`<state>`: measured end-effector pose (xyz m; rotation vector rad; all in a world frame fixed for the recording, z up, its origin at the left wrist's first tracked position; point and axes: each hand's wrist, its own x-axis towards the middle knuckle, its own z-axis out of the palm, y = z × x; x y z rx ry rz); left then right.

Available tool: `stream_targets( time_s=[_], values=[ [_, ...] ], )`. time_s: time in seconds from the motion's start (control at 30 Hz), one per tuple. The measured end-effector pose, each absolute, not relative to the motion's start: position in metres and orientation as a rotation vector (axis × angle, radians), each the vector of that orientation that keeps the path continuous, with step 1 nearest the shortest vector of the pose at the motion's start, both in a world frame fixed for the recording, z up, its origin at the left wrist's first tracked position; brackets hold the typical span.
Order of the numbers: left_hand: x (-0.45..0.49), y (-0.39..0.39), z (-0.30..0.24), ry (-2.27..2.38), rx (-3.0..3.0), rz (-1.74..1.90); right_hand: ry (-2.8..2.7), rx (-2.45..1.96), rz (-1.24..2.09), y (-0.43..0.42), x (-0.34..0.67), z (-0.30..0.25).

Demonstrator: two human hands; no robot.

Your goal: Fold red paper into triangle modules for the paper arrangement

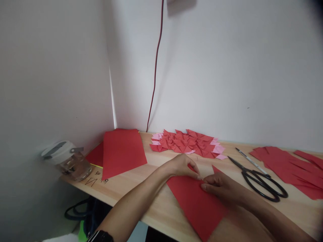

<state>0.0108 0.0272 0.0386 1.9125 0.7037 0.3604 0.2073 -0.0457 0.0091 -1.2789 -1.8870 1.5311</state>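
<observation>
A sheet of red paper lies slantwise at the front of the wooden table, one corner reaching past the front edge. My left hand comes over its far edge, thumb and fingers pinched together on the paper. Close beside it, my right hand also pinches the sheet near the same edge, thumb on top. A pointed bit of red paper sticks up behind the right hand. To the right of that hand lie black-handled scissors, blades pointing back and left.
Folded red and pink paper pieces are heaped by the wall. Larger red sheets lie at the left, near a lidded clear jar. A pen and cut red strips lie right. The wooden table has handwriting near its left edge.
</observation>
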Motion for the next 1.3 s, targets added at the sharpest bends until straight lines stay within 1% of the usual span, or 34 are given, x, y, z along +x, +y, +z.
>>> stream_targets(
  time_s=[0.2, 0.43, 0.63, 0.73, 1.07, 1.3],
  values=[
    [0.015, 0.024, 0.035, 0.791, 1.879, 0.392, -1.860, -1.242, 1.404, -0.045, 0.206, 0.007],
    [0.003, 0.024, 0.034, 0.842, 1.800, 0.489, -1.884, -1.284, 1.460, -0.044, 0.214, 0.007],
    [-0.017, 0.024, 0.034, 0.927, 1.725, 0.564, -1.904, -1.276, 1.570, -0.042, 0.219, 0.003],
    [-0.022, 0.024, 0.030, 0.909, 1.670, 0.600, -1.859, -1.339, 1.593, -0.041, 0.219, -0.001],
    [-0.027, 0.026, 0.023, 0.853, 1.404, 0.556, -1.844, -1.426, 1.519, -0.040, 0.223, 0.002],
    [-0.032, 0.028, 0.013, 0.869, 1.312, 0.639, -1.846, -1.424, 1.507, -0.040, 0.225, 0.003]
  ],
)
